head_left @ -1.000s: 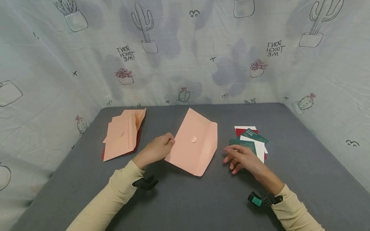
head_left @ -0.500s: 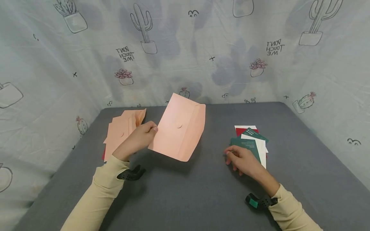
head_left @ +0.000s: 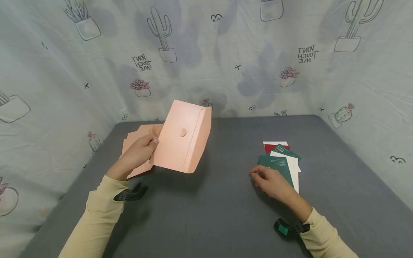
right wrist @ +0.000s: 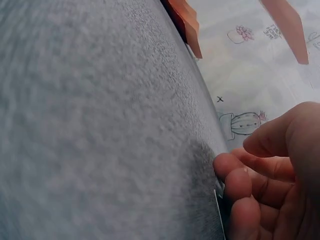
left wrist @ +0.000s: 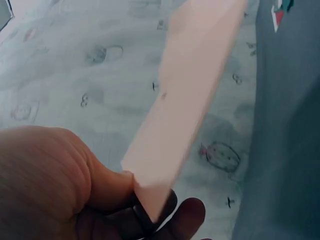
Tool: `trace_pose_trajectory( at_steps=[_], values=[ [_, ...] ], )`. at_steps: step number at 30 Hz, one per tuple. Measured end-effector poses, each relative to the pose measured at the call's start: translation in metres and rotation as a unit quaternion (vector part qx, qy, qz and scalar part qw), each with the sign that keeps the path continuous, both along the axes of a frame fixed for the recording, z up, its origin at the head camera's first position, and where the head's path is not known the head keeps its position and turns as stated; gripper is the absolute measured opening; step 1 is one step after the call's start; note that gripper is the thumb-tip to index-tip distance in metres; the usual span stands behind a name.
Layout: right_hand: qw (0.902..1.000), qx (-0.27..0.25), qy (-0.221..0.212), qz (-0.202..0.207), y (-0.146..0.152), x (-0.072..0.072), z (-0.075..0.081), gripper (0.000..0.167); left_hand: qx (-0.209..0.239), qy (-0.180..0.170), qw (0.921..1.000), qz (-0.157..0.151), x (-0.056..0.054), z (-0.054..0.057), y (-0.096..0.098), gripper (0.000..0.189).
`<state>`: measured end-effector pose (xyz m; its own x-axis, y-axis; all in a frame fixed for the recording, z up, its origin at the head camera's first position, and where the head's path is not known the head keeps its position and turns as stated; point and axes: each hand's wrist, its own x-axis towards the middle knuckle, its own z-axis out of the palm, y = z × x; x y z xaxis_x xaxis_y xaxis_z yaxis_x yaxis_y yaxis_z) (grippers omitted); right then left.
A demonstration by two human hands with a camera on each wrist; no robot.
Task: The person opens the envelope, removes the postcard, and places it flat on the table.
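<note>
My left hand (head_left: 138, 153) pinches a peach-coloured envelope (head_left: 181, 138) by its left edge, tilted above the table. Its flap side faces right, and a small half-round cut shows in the middle. In the left wrist view the envelope (left wrist: 182, 95) appears nearly edge-on between thumb and fingers. Behind the left hand lies a stack of similar envelopes (head_left: 131, 139), partly hidden. My right hand (head_left: 273, 184) rests low at the near left edge of a dark green card (head_left: 280, 167), with its fingers loosely curled. Nothing shows between those fingers in the right wrist view.
Under the green card are white cards (head_left: 293, 165), another green card (head_left: 284, 150) and a red one (head_left: 269, 147). The grey table (head_left: 206, 222) ends at a hanging cloth (head_left: 206, 71) printed with cacti at the back and sides.
My left hand has carried the envelope left and up, toward the envelope stack and partly over it in view. The right hand's fingers have drawn in slightly beside the cards.
</note>
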<state>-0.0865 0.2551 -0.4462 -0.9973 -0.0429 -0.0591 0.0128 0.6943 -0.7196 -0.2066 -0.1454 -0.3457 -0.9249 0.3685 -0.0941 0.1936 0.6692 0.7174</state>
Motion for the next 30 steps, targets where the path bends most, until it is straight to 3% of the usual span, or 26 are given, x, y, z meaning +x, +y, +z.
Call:
trace_pose_trajectory(
  at_steps=[5, 11, 21, 30],
  values=[
    [0.9984, 0.042, 0.031, 0.02, -0.003, 0.002, -0.001, 0.022, 0.011, 0.005, 0.9997, 0.019, 0.001, -0.006, -0.018, 0.034],
    [0.9978, 0.058, 0.03, 0.015, -0.005, 0.003, 0.0, 0.022, 0.011, 0.02, 0.9987, 0.045, 0.006, -0.013, -0.038, 0.035],
    [0.9961, 0.079, 0.038, 0.013, -0.004, 0.003, -0.001, 0.023, 0.022, 0.006, 0.9955, 0.092, 0.012, -0.027, -0.07, 0.038],
    [0.9965, 0.075, 0.034, 0.015, -0.005, 0.003, 0.0, 0.022, 0.016, -0.018, 0.9924, 0.12, 0.012, -0.041, -0.1, 0.053]
  ],
)
